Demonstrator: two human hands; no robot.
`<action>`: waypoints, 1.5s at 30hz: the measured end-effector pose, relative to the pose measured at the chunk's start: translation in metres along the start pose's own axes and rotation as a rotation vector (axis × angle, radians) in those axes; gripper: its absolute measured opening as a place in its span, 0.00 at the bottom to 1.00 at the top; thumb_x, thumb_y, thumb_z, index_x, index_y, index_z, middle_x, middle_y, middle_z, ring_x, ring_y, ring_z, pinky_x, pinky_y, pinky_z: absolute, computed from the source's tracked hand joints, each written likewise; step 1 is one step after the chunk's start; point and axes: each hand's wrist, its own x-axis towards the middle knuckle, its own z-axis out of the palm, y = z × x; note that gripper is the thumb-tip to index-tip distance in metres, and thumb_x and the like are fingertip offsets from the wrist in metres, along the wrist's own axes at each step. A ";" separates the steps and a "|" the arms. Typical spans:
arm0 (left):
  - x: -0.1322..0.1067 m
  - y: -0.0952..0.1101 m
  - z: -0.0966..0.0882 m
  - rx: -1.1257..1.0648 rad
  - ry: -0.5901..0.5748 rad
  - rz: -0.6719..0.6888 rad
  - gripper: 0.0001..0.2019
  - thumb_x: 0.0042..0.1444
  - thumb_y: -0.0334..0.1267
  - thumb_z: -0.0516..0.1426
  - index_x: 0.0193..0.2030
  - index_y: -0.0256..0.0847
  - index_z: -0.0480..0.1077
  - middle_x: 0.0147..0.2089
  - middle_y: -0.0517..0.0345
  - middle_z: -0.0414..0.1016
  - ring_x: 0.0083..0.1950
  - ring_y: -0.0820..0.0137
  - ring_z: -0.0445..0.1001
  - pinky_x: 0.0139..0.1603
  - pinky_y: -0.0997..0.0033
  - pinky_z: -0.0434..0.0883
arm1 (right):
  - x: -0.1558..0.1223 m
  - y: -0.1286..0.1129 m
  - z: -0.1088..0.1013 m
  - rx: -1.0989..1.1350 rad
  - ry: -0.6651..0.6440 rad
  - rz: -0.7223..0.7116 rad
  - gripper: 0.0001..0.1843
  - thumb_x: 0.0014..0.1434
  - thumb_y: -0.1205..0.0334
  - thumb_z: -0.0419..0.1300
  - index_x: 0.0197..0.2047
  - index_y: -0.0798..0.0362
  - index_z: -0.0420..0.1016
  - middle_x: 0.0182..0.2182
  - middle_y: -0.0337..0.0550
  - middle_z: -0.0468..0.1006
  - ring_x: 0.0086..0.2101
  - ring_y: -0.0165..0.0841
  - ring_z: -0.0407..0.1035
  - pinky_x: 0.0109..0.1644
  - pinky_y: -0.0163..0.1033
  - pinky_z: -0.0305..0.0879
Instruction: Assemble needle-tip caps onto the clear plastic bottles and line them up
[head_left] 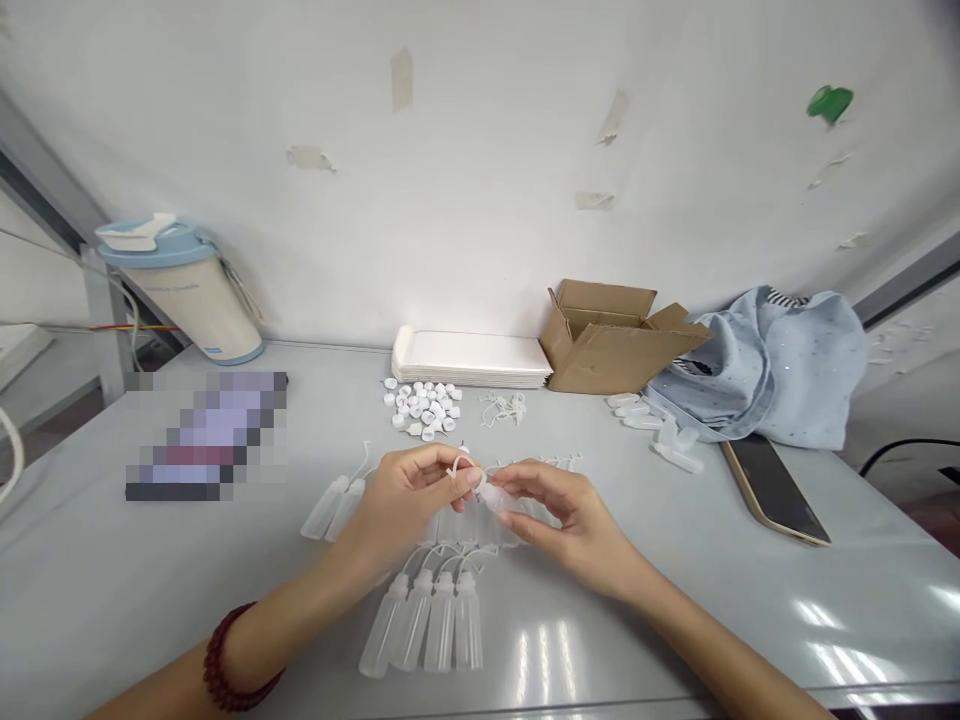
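My left hand [405,505] and my right hand [559,515] meet over the middle of the grey table [112,600]. Between their fingertips is a small translucent plastic bottle [496,497]. My right hand grips its body. The left fingers pinch a small white tethered cap [457,468] at its tip. Several finished bottles [431,620] lie in a row just below my hands. Two more bottles [334,505] lie to the left of my left hand. A red bead bracelet [225,665] is on my left wrist.
A pile of white caps [424,405] and loose white tethers [504,408] lie farther back, before a stack of white trays [472,358]. An open cardboard box [611,335], blue cloth [772,360], a phone [776,490] and more bottles [660,430] are right; a blue-lidded jug [184,290] stands far left.
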 end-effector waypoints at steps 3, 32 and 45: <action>-0.002 0.001 0.003 0.042 -0.011 -0.006 0.07 0.52 0.41 0.60 0.30 0.41 0.75 0.23 0.65 0.71 0.27 0.76 0.68 0.30 0.78 0.67 | -0.002 0.002 0.001 0.026 -0.001 -0.002 0.16 0.56 0.66 0.62 0.49 0.49 0.71 0.43 0.42 0.78 0.43 0.33 0.73 0.51 0.44 0.69; -0.013 0.000 0.013 0.177 -0.018 0.173 0.06 0.55 0.39 0.58 0.34 0.41 0.74 0.30 0.59 0.75 0.32 0.70 0.73 0.33 0.72 0.72 | -0.002 -0.004 -0.003 -0.049 -0.038 -0.152 0.18 0.58 0.70 0.58 0.51 0.46 0.73 0.41 0.42 0.77 0.40 0.34 0.71 0.45 0.41 0.67; -0.013 0.000 0.011 0.263 -0.023 0.206 0.06 0.55 0.40 0.59 0.32 0.41 0.73 0.27 0.62 0.70 0.29 0.72 0.69 0.28 0.75 0.69 | -0.003 -0.003 0.002 0.480 -0.008 0.182 0.13 0.55 0.61 0.64 0.45 0.48 0.76 0.38 0.42 0.80 0.39 0.34 0.74 0.42 0.40 0.70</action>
